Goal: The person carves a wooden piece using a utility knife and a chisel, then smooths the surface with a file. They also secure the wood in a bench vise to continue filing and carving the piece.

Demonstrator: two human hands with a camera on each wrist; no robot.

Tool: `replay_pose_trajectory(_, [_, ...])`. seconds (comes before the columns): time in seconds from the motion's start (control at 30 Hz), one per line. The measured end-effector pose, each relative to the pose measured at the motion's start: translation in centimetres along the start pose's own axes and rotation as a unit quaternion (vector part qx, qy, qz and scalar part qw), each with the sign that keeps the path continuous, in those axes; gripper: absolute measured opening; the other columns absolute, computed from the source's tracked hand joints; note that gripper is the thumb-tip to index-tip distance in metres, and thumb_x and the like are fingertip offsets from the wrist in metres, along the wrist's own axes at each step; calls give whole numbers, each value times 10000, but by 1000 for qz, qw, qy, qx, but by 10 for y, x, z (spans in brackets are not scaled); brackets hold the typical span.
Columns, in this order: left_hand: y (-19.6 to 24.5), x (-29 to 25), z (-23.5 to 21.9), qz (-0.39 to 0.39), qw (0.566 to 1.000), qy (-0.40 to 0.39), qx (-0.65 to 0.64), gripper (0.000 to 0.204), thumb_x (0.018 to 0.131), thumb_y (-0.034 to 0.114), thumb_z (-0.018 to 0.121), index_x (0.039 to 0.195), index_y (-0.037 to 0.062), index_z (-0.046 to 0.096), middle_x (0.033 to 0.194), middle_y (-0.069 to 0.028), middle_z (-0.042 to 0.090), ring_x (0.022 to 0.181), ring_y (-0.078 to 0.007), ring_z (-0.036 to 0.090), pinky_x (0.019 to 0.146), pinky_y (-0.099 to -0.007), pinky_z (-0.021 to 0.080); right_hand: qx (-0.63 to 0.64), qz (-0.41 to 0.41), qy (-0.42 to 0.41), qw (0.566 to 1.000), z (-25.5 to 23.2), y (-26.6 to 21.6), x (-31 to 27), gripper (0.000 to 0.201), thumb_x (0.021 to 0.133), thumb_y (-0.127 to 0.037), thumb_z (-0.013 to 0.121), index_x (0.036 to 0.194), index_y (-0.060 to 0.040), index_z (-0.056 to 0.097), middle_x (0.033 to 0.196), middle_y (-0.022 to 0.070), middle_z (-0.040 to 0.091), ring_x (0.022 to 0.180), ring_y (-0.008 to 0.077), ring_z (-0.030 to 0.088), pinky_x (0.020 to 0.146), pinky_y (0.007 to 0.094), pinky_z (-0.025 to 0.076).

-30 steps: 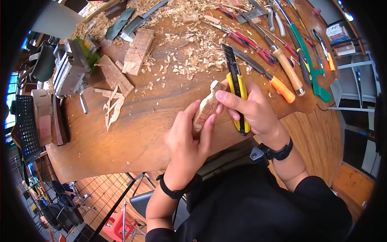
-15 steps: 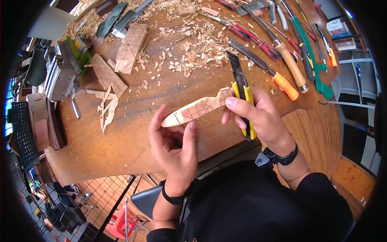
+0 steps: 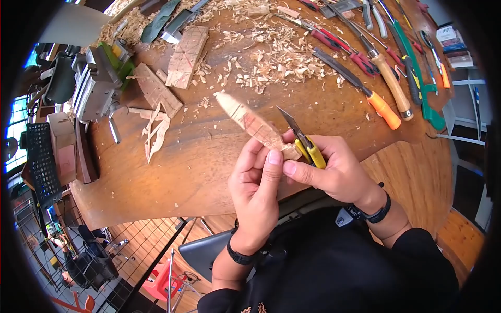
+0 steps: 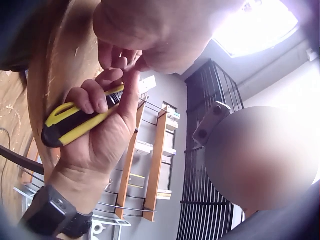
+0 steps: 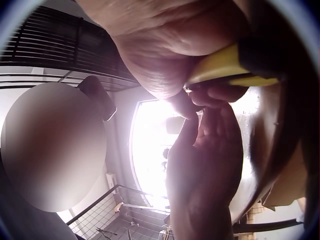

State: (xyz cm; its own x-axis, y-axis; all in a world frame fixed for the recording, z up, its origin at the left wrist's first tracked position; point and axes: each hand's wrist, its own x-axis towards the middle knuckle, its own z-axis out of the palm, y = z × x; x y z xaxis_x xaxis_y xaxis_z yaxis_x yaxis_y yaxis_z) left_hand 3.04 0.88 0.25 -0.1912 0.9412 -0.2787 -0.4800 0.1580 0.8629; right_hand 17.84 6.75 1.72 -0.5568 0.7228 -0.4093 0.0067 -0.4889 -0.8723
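Note:
A carved piece of pale wood (image 3: 250, 124) with pencil lines and reddish marks slants over the table, its pointed tip away from the body. My left hand (image 3: 255, 182) pinches its narrow, notched end between thumb and fingers. In my right hand (image 3: 339, 169) is a yellow and black utility knife (image 3: 311, 151), its blade extended up and to the left, close beside the wood. The right thumb tip is right at the notched end, near the left thumb. From the left wrist, the knife handle (image 4: 80, 122) shows under the curled right fingers; the wood is mostly hidden there.
Wood shavings (image 3: 282, 65) cover the table's far side. Files, pliers and an orange-handled file (image 3: 383, 110) lie at the right. A metal vise (image 3: 96, 88) stands at the left, near marked wood blocks (image 3: 188, 57) and thin offcuts (image 3: 156, 130).
The wood piece has swung round, its wide end from the left hand to pointing away from the body. My left hand has shifted to the notched end, and the knife has tilted with the right hand.

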Motion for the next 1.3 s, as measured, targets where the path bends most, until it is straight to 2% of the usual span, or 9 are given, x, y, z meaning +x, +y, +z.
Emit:
replay_pose_trajectory(0.13, [-4, 7, -7, 6, 1000, 17, -13, 385, 1051, 120, 513, 1395, -52, 483, 1163, -156, 673, 1053, -182, 661, 906, -294, 533, -51, -11, 36, 998, -6, -3, -2, 248, 944, -180, 724, 1089, 19, 691, 899, -9, 675, 857, 25, 576, 735, 232, 487])
replay_pose_trajectory(0.27, [-5, 7, -14, 22, 999, 44, -1, 362, 1070, 144, 478, 1371, -57, 487, 1087, -135, 660, 947, -179, 677, 816, -285, 554, 18, -25, 64, 997, -27, 1, 2, 364, 1006, -350, 617, 1052, 5, 682, 803, 90, 693, 510, 34, 490, 475, 186, 374])
replay_pose_trajectory(0.37, [-8, 4, -15, 42, 999, 29, 10, 350, 1078, 151, 467, 1349, -68, 490, 1091, -131, 653, 934, -169, 677, 801, -285, 557, 82, -8, 54, 995, -33, 1, 3, 406, 1017, -382, 592, 1045, 15, 675, 779, 94, 680, 515, 41, 505, 482, 188, 380])
replay_pose_trajectory(0.93, [-8, 2, -16, 38, 998, 9, -46, 421, 1082, 148, 419, 1450, -53, 389, 1042, -138, 648, 871, -191, 673, 758, -303, 550, 44, -6, 35, 998, -30, 3, 5, 303, 1014, -303, 616, 1021, -4, 668, 812, 79, 683, 537, 55, 533, 494, 194, 418])
replay_pose_trajectory(1.0, [5, 1, -13, -84, 987, 14, -138, 467, 1068, 172, 419, 1472, -57, 372, 930, -77, 583, 720, -152, 593, 657, -262, 514, 13, -6, 23, 1000, -30, 3, 5, 302, 1013, -302, 616, 1023, -4, 666, 826, 74, 682, 546, 53, 533, 493, 194, 414])
replay_pose_trajectory(1.03, [6, 2, -16, -85, 987, 14, -138, 467, 1068, 172, 419, 1472, -57, 372, 930, -77, 583, 720, -152, 593, 657, -262, 514, 13, -6, 23, 1000, -30, 3, 6, 302, 1013, -302, 616, 1023, -4, 666, 826, 74, 682, 546, 53, 533, 493, 194, 414])
replay_pose_trajectory(1.1, [7, 3, -21, -178, 918, -71, -348, 505, 1065, 191, 415, 1494, -63, 336, 878, -36, 529, 640, -112, 503, 578, -236, 446, 17, -3, 33, 999, -28, 2, 6, 304, 1003, -308, 631, 1019, -7, 670, 822, 69, 679, 551, 51, 529, 497, 195, 410])
replay_pose_trajectory(1.13, [7, 1, -20, -187, 907, -73, -370, 507, 1065, 185, 405, 1501, -60, 323, 861, -22, 500, 600, -91, 440, 532, -227, 395, 16, -1, 35, 999, -26, 3, 7, 304, 1003, -308, 631, 1019, -7, 670, 822, 69, 679, 551, 51, 529, 497, 195, 410])
replay_pose_trajectory(1.3, [0, 3, -13, -216, 873, -111, -423, 499, 1070, 183, 392, 1501, -58, 323, 865, -20, 497, 602, -85, 448, 525, -221, 405, 42, -39, 73, 996, -22, -3, 15, 361, 958, -336, 694, 1105, -7, 673, 820, 36, 671, 576, 44, 513, 508, 194, 397])
